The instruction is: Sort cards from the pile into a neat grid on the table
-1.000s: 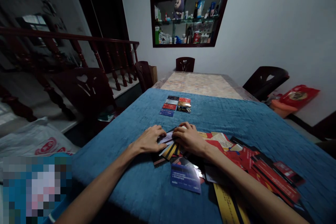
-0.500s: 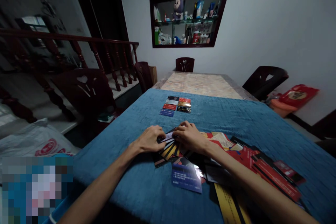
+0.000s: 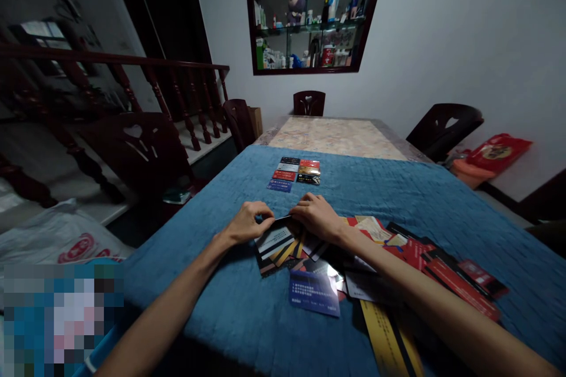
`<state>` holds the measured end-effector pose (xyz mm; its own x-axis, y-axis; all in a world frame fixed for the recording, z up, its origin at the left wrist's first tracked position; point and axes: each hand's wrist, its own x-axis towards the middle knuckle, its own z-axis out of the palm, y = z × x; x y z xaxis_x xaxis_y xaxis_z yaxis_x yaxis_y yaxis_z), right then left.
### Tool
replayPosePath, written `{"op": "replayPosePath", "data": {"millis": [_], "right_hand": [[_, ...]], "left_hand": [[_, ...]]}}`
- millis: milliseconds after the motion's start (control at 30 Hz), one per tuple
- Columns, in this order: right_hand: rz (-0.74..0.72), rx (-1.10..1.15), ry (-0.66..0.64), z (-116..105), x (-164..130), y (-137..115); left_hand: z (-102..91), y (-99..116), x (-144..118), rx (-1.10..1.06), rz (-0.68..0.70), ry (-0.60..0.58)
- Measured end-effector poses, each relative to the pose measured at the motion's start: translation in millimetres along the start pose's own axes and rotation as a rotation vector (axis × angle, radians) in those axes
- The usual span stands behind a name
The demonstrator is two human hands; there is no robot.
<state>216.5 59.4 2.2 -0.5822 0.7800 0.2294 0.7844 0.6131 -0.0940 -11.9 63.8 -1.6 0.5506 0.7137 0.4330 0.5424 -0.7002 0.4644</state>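
Note:
A thin card (image 3: 283, 217), seen nearly edge-on, spans the gap between my two hands. The fingertips of my left hand (image 3: 251, 222) pinch its left end. My right hand (image 3: 319, 217) has its fingers closed at the other end. Right below lies a loose spread of cards: a silver one with a black stripe (image 3: 274, 242), gold ones beneath it, and a glossy blue card (image 3: 313, 294) nearest me. My right forearm passes over part of the spread. What is printed on the pinched card is hidden by its angle.
Farther up the blue tablecloth (image 3: 212, 206), several cards (image 3: 285, 175) lie face up in two columns. Red and black cards (image 3: 460, 283) are heaped at the right, and a long gold card (image 3: 384, 336) lies near the front. Dark chairs (image 3: 444, 129) surround the table.
The card between my hands has come up off the spread and tilted edge-on. The silver striped card beneath now shows. The camera view has shifted slightly.

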Motion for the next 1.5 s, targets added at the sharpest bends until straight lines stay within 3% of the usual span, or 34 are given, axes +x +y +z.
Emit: {"op": "replayPosePath", "data": {"millis": [300, 867, 1300, 1500], "right_hand": [[0.023, -0.039, 0.035, 5.8, 16.6, 5.8], [0.088, -0.048, 0.007, 18.0, 21.5, 7.8], [0.080, -0.098, 0.016, 23.1, 24.2, 10.7], [0.110, -0.071, 0.034, 25.9, 26.5, 13.9]], "left_hand": [[-1.4, -18.0, 3.9, -0.009, -0.051, 0.152], [9.5, -34.5, 5.1, 0.094, 0.061, 0.239], [12.6, -30.8, 3.4, 0.144, 0.025, 0.157], [14.2, -31.5, 2.9, 0.182, -0.020, 0.038]]}}
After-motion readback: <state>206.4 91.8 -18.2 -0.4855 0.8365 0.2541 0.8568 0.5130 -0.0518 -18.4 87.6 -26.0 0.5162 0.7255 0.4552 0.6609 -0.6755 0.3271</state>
